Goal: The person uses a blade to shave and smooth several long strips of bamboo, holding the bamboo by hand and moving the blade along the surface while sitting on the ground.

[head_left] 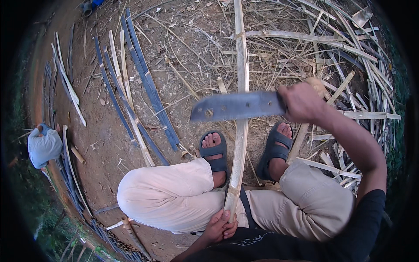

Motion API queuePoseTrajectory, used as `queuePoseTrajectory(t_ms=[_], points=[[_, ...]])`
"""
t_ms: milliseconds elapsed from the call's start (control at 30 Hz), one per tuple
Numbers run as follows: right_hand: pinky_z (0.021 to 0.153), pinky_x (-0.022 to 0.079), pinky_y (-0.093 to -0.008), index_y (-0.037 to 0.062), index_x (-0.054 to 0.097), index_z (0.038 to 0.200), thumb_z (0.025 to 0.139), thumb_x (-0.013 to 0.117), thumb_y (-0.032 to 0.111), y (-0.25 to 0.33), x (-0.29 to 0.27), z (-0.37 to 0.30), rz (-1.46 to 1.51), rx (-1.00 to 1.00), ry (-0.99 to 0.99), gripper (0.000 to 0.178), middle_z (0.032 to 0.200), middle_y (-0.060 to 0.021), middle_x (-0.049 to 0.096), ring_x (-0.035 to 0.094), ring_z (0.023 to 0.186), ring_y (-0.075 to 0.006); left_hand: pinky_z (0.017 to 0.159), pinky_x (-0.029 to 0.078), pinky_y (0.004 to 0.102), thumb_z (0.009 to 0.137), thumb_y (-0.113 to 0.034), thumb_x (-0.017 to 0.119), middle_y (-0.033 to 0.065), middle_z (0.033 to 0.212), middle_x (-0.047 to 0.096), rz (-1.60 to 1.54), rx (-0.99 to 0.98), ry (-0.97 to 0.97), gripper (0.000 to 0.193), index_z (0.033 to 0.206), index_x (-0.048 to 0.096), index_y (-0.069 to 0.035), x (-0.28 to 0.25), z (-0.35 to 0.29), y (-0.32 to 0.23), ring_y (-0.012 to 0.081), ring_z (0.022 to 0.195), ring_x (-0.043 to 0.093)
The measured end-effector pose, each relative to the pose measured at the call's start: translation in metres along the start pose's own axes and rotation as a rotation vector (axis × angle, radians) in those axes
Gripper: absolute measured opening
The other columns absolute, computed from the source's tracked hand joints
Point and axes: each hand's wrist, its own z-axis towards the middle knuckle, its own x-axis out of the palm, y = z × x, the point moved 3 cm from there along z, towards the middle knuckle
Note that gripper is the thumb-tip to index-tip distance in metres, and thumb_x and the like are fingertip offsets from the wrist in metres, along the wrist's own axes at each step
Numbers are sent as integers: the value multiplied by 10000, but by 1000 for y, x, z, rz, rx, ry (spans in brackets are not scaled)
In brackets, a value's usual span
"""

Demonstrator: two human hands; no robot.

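My left hand is closed around the near end of a long split bamboo strip, close to my lap. The pale strip runs away from me between my sandalled feet and past the top edge of the view. In my right hand is a machete, its wide dark blade with several holes pointing left. The blade lies across the strip, above it in the picture; whether it touches the strip I cannot tell. My fingers hide most of the machete's handle.
Dark bamboo strips lie on the ground at the left. A tangled heap of pale split pieces and shavings covers the right. Another person is bent over at the far left, near a row of bamboo poles.
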Motion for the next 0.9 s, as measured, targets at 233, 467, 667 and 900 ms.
queuePoseTrajectory(t_ms=[233,467,667,900], points=[[656,555,-478,-9,626,792,747,599,171,-57,1,42,5,94,-7,188,649,-209,643,669,635,-379,437,318,218,1052,-406,417,-18,640,334,87,8,-33,363,965,442,-54,-7,-2,0,73,491,345],[601,559,-467,0,631,777,779,608,178,-49,4,54,-12,48,-85,180,649,-197,649,669,600,-357,448,331,232,1044,-420,416,-14,639,332,79,1,-98,378,952,461,-57,-11,1,-7,89,505,347],[588,565,-446,10,578,868,628,687,219,52,38,-31,83,-357,95,337,702,-163,655,675,619,-346,453,331,230,1044,-417,422,-10,647,343,103,-7,-129,372,937,447,-61,-10,2,-9,85,507,347],[601,554,-454,23,605,848,657,681,191,-16,26,16,-30,-41,56,266,673,-163,647,677,643,-347,459,346,230,1038,-430,443,-6,666,360,240,-11,-159,375,948,421,-66,-13,2,-1,81,522,365]])
